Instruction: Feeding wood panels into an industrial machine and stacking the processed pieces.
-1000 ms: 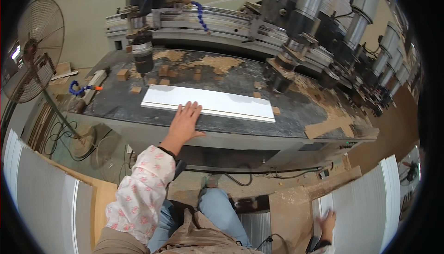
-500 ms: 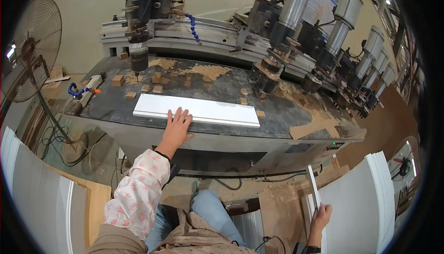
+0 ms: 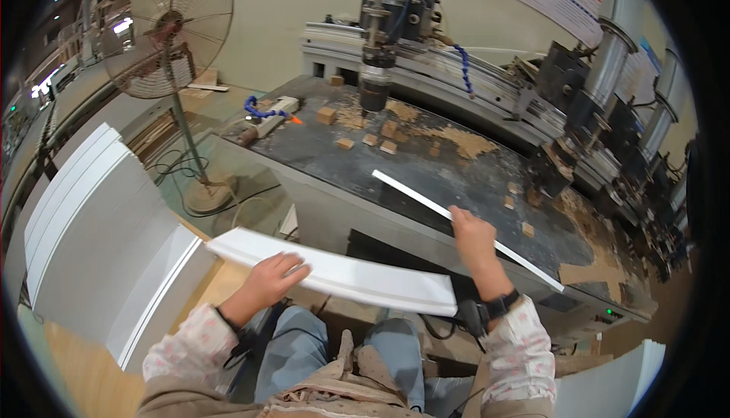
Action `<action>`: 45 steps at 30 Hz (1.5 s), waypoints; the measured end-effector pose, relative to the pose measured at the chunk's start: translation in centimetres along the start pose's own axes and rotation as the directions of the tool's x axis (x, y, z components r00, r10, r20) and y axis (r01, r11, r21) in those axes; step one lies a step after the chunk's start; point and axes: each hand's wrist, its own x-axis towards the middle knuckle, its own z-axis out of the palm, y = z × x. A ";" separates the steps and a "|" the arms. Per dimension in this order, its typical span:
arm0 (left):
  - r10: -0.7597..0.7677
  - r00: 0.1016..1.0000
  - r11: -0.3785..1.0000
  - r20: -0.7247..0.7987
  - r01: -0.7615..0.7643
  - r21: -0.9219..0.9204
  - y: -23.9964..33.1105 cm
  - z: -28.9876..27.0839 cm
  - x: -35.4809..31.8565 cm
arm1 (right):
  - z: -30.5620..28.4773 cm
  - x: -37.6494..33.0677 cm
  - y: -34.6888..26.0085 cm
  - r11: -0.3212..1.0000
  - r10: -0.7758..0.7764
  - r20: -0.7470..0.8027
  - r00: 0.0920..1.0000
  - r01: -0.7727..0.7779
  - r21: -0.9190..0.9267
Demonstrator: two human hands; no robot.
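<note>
In front of my lap, my left hand (image 3: 275, 279) grips a long white board (image 3: 380, 281) by its far edge, fingers lying over its top face. The board is off the table and slightly blurred. At the table's near edge my right hand (image 3: 473, 237) is closed around a second white board (image 3: 411, 192), which shows almost edge-on as a narrow strip. I cannot tell whether this second board touches the dark worktable (image 3: 327, 152). Above the table's far left part hangs a drill head (image 3: 375, 87).
Small wood blocks (image 3: 389, 127) and sawdust (image 3: 468, 143) lie on the table. More drill heads (image 3: 553, 163) stand along the right. Stacked white boards rise at left (image 3: 106, 228) and lower right (image 3: 616, 380). A standing fan (image 3: 169, 30) is at the far left.
My left hand has drawn its board off the table toward my lap and left. My right hand has brought another board from the right stack to the table. The view has swung left.
</note>
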 end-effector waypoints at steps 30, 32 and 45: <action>-0.870 0.454 0.237 -0.191 0.727 0.645 -1.8 -14.9 -34.8 | 13.6 8.7 -0.2 0.965 0.075 0.253 0.965 -0.134 0.226; -0.916 0.373 0.198 -0.149 0.743 0.639 -1.7 -14.6 -36.2 | 13.9 8.8 -0.3 0.964 0.073 0.260 0.963 -0.135 0.230; -0.902 0.420 0.361 -0.102 0.862 0.356 -6.7 -12.7 -37.1 | 16.6 7.1 4.2 0.938 0.001 0.079 0.997 -0.028 0.347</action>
